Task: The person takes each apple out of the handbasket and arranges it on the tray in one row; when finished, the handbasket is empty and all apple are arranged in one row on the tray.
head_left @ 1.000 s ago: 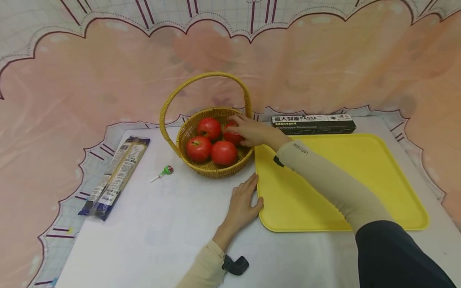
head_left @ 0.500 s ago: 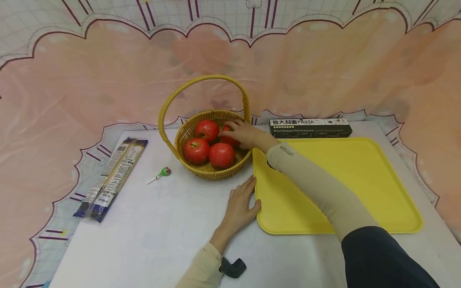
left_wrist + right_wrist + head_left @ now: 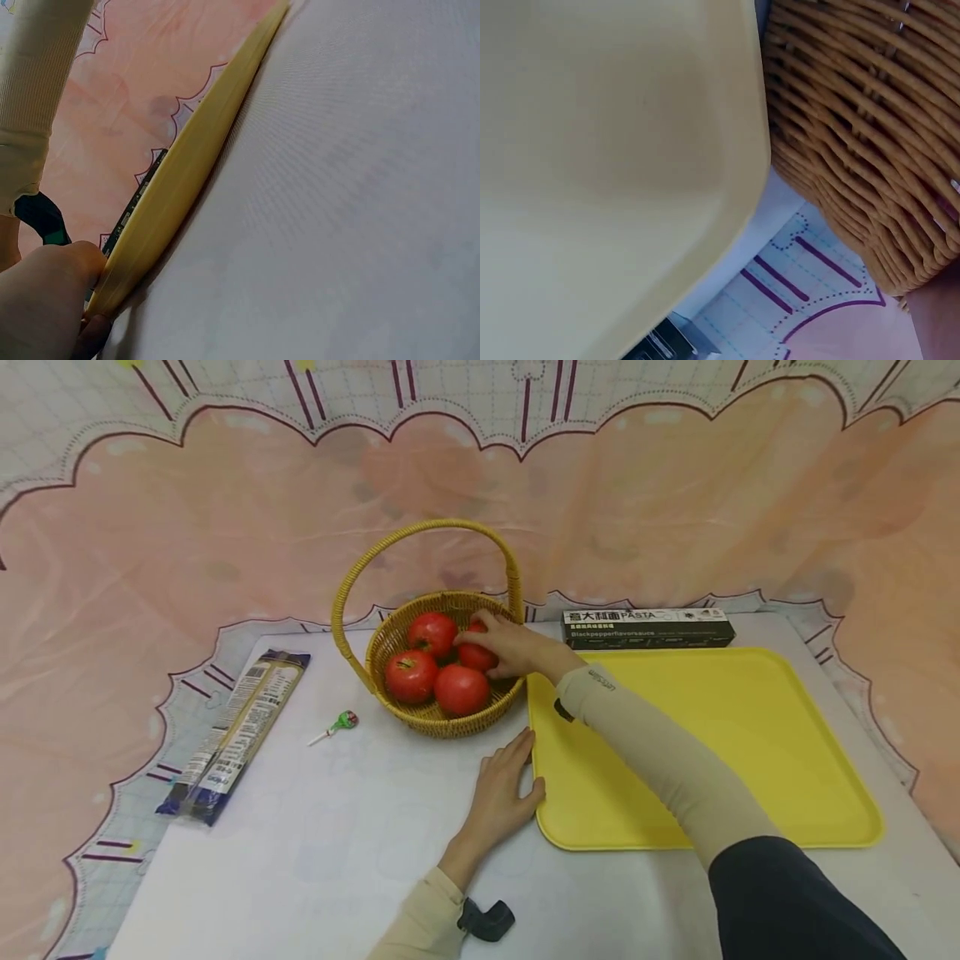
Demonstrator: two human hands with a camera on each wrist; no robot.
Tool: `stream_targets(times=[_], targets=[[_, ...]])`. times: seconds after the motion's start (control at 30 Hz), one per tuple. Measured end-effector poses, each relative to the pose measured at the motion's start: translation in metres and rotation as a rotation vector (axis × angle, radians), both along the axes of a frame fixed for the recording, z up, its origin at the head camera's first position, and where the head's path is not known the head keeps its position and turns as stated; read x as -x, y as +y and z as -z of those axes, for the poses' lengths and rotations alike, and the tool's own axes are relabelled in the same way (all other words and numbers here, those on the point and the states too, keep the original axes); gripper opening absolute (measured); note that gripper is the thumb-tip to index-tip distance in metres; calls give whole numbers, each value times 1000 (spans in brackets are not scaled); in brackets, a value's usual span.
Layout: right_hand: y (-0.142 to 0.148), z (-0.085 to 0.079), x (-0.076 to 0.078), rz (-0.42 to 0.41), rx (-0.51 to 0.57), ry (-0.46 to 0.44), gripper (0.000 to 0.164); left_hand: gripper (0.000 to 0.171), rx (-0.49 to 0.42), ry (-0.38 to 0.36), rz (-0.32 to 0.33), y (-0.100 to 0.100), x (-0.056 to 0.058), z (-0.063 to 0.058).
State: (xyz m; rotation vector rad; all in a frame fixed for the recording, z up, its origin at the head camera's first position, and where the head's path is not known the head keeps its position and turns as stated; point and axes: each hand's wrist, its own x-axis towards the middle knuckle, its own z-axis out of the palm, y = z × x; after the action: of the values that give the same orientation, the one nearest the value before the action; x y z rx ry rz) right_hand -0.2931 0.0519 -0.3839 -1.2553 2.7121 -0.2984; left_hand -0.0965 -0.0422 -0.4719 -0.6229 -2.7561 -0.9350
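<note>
A yellow wicker basket (image 3: pixel 442 727) with a tall arched handle holds several red apples (image 3: pixel 410 677). My right hand (image 3: pixel 513 647) reaches over the basket's right rim and grips the rightmost apple (image 3: pixel 476 653), its fingers curled over the top; they partly hide the fruit. Beside the basket lies a yellow tray (image 3: pixel 697 735), crossed by my right sleeve. My left hand (image 3: pixel 498 793) rests at the tray's left edge, fingers stretched along it and thumb touching the rim. The left wrist view shows that thumb (image 3: pixel 79 259) against the tray's edge (image 3: pixel 172 195).
A black-and-white pasta box (image 3: pixel 648 628) stands behind the tray. To the left on the white table (image 3: pixel 360 868) lie a lollipop (image 3: pixel 337 727) with a green wrapper and a long pasta packet (image 3: pixel 236 735). Patterned cloth (image 3: pixel 262 527) hangs behind the table.
The head view has shifted slightly. My right hand's fingers have curled more closely round the rightmost apple, which sits a little further left in the basket. My left hand stays at the tray's edge.
</note>
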Motion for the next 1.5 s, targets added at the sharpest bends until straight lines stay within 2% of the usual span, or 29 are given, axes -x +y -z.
stream_targets(times=[0.2, 0.4, 0.57, 0.73, 1.0, 1.23, 1.37, 1.5], targets=[[3, 1, -1, 14, 100, 18, 64, 60, 5, 17, -3, 0, 2, -1], [7, 0, -9, 19, 195, 38, 64, 60, -1, 1, 3, 0, 1, -1], [12, 2, -18, 17, 341, 57, 63, 59, 6, 4, -2, -1, -1, 0], [16, 4, -26, 47, 497, 33, 63, 60, 13, 21, 1, -1, 0, 1], [21, 6, -35, 90, 615, -11, 66, 60, 34, 19, -2, -3, 0, 1], [32, 5, -52, 116, 744, -61, 66, 60, 33, 23, -2, -5, -3, 2], [38, -5, -73, 126, 791, -90, 65, 60, 33, 23, 3, -5, -4, 2], [47, -4, -84, 168, 809, -74, 67, 60, 31, 34, 8, -5, -5, 4]])
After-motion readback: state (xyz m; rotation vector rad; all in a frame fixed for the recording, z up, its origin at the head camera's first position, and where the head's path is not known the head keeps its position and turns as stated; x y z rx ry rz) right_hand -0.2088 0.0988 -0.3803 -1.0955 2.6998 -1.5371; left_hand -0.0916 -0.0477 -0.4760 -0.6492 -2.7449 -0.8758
